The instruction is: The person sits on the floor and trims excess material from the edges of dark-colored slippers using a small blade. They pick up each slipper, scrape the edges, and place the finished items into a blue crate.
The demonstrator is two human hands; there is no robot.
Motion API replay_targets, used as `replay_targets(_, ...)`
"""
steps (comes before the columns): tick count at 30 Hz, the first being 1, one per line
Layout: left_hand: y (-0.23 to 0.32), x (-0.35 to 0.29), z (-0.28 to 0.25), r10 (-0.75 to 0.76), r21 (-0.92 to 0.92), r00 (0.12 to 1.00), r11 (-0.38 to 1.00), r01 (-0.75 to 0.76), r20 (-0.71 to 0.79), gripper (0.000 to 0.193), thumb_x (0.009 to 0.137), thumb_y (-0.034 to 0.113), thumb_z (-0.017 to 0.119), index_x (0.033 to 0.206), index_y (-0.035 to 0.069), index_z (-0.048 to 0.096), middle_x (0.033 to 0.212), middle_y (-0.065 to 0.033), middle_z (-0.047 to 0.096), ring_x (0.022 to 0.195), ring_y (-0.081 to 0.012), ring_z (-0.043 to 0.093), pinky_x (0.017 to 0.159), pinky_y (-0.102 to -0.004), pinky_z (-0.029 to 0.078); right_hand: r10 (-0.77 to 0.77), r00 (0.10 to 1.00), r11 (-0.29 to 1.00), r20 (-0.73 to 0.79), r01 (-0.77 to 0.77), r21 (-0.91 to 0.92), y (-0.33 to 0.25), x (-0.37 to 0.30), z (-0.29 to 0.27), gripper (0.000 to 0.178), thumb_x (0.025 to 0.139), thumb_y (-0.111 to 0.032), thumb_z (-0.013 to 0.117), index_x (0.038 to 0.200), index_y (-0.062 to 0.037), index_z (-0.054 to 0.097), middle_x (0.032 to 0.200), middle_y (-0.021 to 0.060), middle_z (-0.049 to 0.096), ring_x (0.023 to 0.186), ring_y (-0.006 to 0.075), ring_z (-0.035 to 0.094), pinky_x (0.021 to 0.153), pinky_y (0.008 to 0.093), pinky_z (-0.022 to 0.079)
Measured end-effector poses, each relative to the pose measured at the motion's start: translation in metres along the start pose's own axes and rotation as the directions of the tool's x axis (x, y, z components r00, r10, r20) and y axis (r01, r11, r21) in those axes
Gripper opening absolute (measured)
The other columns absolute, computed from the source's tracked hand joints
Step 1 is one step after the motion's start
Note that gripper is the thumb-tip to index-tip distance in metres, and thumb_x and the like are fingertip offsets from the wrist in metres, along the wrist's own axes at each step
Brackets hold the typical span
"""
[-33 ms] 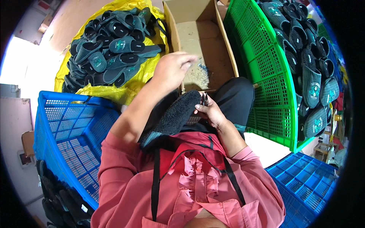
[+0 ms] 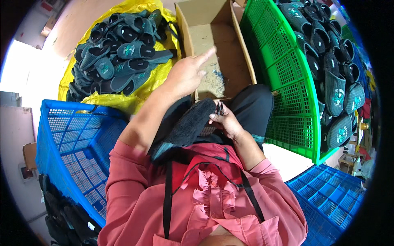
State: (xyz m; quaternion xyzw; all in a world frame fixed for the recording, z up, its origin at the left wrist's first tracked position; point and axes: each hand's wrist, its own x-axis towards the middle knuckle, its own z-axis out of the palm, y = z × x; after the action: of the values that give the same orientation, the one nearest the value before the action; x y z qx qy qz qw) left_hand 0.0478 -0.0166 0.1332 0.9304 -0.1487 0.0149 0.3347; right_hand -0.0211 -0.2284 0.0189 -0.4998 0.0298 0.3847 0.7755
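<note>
Fuzzy black slipper [image 2: 191, 121] lies slantwise across the lap, ribbed green part nearest the body, far end up at the right hand [image 2: 223, 117]. Lap likely takes most of the weight, so that hand only has to steady the tip. Right hand is curled round a small dark tool [image 2: 220, 108], looks like snips; thumb and fingers sit right at the slipper's edge, seemingly doing both jobs. Can't tell if the blades are apart. Left hand [image 2: 186, 78] is off the slipper, raised over the near left side of the cardboard box [image 2: 248, 53], fingers stretched out, nothing visible in it. Box sits just past the knees, handy for scraps; lint [image 2: 217, 78] lies on its bottom. Slipper heap [image 2: 119, 57] is on a yellow sheet [image 2: 117, 98] ahead-left, probably to stay off the floor. Blue crate [image 2: 51, 131] by the left arm, green crate [image 2: 287, 74] on the right, more slippers [image 2: 338, 94] beyond its near mesh wall: all close round the seat, presumably for reach.
</note>
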Motion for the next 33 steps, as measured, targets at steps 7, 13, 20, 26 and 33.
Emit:
replay_targets(7, 0.004, -0.042, -0.013, -0.143, 0.117, 0.796, 0.989, 0.092, 0.588, 0.030, 0.089, 0.034, 0.066, 0.097, 0.006, 0.070, 0.087, -0.0136, 0.070, 0.082, -0.0247, 0.068, 0.072, -0.0364, 0.052, -0.038, 0.998, 0.999, -0.054, 0.038, -0.005, 0.017, 0.003, -0.015, 0.041, 0.090, 0.003, 0.062, 0.128, -0.0076, 0.051, 0.093, 0.0008, 0.059, 0.075, 0.0114, 0.059, 0.072, 0.0264, 0.052)
replay_targets(13, 0.016, -0.085, 0.000, -0.139, 0.043, 0.954, 0.990, 0.133, 0.265, 0.023, 0.086, 0.025, 0.068, 0.080, 0.003, 0.066, 0.077, -0.0186, 0.065, 0.076, -0.0379, 0.064, 0.066, -0.0449, 0.050, -0.076, 0.997, 0.997, 0.026, 0.076, -0.015, 0.029, 0.010, -0.017, 0.044, 0.090, 0.005, 0.061, 0.132, -0.0080, 0.053, 0.092, -0.0018, 0.058, 0.072, 0.0083, 0.056, 0.069, 0.0235, 0.050)
replay_targets(20, 0.014, -0.094, 0.005, -0.194, -0.219, 0.966, 0.949, 0.229, 0.170, 0.013, 0.091, 0.010, 0.062, 0.081, 0.002, 0.063, 0.071, -0.0103, 0.063, 0.063, -0.0225, 0.061, 0.061, -0.0322, 0.048, -0.105, 0.993, 0.994, 0.047, 0.104, 0.017, 0.024, 0.007, -0.016, 0.045, 0.091, 0.004, 0.062, 0.133, -0.0078, 0.052, 0.094, -0.0016, 0.058, 0.075, 0.0080, 0.056, 0.071, 0.0235, 0.050)
replay_targets(26, -0.001, -0.095, 0.002, -0.427, -0.679, 0.891, 0.610, 0.408, 0.152, 0.015, 0.098, 0.010, 0.053, 0.084, 0.008, 0.057, 0.068, 0.0029, 0.050, 0.061, -0.0083, 0.047, 0.058, -0.0237, 0.039, -0.041, 0.996, 0.997, -0.074, 0.036, -0.074, 0.005, -0.011, 0.002, 0.039, 0.091, 0.006, 0.057, 0.129, -0.0042, 0.050, 0.097, 0.0031, 0.060, 0.078, 0.0138, 0.062, 0.075, 0.0275, 0.053)
replay_targets(33, 0.001, -0.099, -0.008, -0.361, -0.538, 0.890, 0.709, 0.457, 0.281, 0.015, 0.087, -0.003, 0.065, 0.101, 0.002, 0.066, 0.087, 0.0021, 0.064, 0.082, -0.0068, 0.059, 0.075, -0.0220, 0.049, -0.130, 0.991, 0.992, 0.025, 0.130, 0.002, 0.017, -0.004, -0.006, 0.038, 0.093, 0.006, 0.056, 0.128, -0.0068, 0.053, 0.104, 0.0018, 0.063, 0.082, 0.0120, 0.060, 0.078, 0.0264, 0.051)
